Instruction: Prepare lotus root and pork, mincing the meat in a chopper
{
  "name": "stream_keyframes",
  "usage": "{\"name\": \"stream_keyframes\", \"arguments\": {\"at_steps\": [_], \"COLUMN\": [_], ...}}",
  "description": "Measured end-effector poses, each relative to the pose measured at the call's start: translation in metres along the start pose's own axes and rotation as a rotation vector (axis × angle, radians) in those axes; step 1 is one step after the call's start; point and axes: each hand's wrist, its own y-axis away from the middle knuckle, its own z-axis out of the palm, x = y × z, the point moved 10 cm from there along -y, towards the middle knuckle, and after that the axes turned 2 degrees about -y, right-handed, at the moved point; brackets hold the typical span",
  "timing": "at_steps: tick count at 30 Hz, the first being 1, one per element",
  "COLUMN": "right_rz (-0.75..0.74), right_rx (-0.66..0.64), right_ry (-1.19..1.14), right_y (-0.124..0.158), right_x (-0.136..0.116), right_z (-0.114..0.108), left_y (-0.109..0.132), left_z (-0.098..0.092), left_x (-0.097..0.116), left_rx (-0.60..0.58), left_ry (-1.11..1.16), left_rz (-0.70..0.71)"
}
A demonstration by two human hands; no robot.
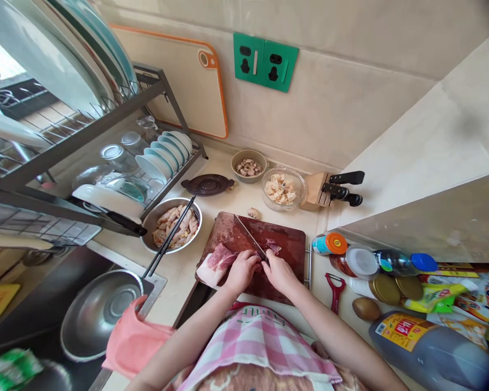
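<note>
My right hand (279, 271) is closed round the handle of a kitchen knife (248, 234), whose blade points away and to the left over a reddish-brown cutting board (289, 236). Close beside it, my left hand (243, 270) has its fingers curled down near the blade, pressed on a piece of raw meat that they mostly hide. A larger chunk of raw meat (217, 263) with a pale fatty side lies left of my left hand. Beyond the knife, a small cut piece of meat (273, 246) rests on the board.
Left of the board stands a metal bowl (149, 239) of raw chicken pieces with chopsticks (173, 231) across it. Behind are a mushroom bowl (237, 156), a glass bowl (268, 200) of pale chunks and a knife block (312, 191). Bottles, a red peeler (336, 290) and packets crowd the right.
</note>
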Motion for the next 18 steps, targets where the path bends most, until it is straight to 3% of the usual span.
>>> {"name": "stream_keyframes", "arguments": {"at_steps": [2,7,9,15,18], "right_rz": [-0.023,-0.025,0.010,0.004,-0.026], "right_rx": [0.002,-0.040,-0.073,-0.018,-0.011], "right_ry": [-0.020,-0.025,0.018,0.038,0.023], "right_y": [0.002,0.064,0.069,-0.006,-0.009], "right_x": [0.003,0.038,0.039,-0.011,-0.008], "right_z": [-0.004,-0.003,0.004,0.007,0.000], "left_y": [0.002,0.004,0.003,0.001,0.005], "left_z": [-0.005,-0.006,-0.003,0.003,0.000], "left_x": [0.000,-0.008,-0.011,-0.010,-0.008], "left_rx": [0.027,0.084,0.074,0.033,0.066], "left_ry": [0.026,0.069,0.081,0.039,-0.001], "left_rz": [-0.022,-0.080,-0.067,-0.008,-0.023]}}
